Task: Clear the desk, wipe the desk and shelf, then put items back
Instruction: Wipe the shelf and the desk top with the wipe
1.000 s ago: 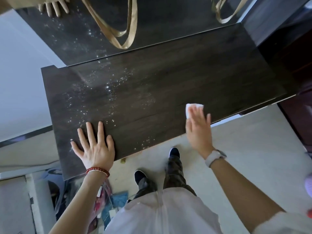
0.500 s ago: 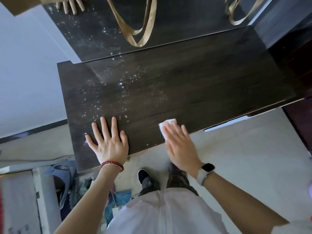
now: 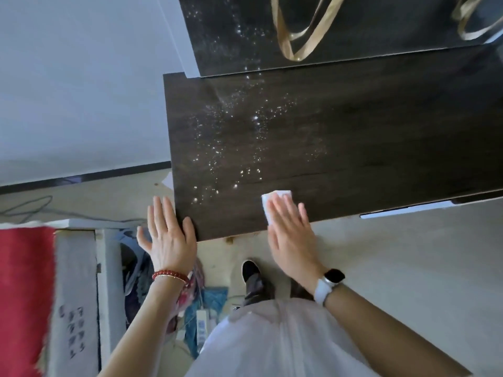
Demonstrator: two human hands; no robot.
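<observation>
Since a second ago the right hand [image 3: 290,235] has slid its white wipe [image 3: 275,204] leftward along the front of the dark desk [image 3: 353,148], from the middle-right toward the speckled patch, and the left hand [image 3: 168,232] has shifted from lying on the top to the desk's near-left corner. The wipe lies near the front edge, with bare desk stretching right and back to the shelf [image 3: 367,28]. The right hand lies flat, fingers straight, pressing the wipe. The left hand is spread open, holding nothing, mostly past the corner.
</observation>
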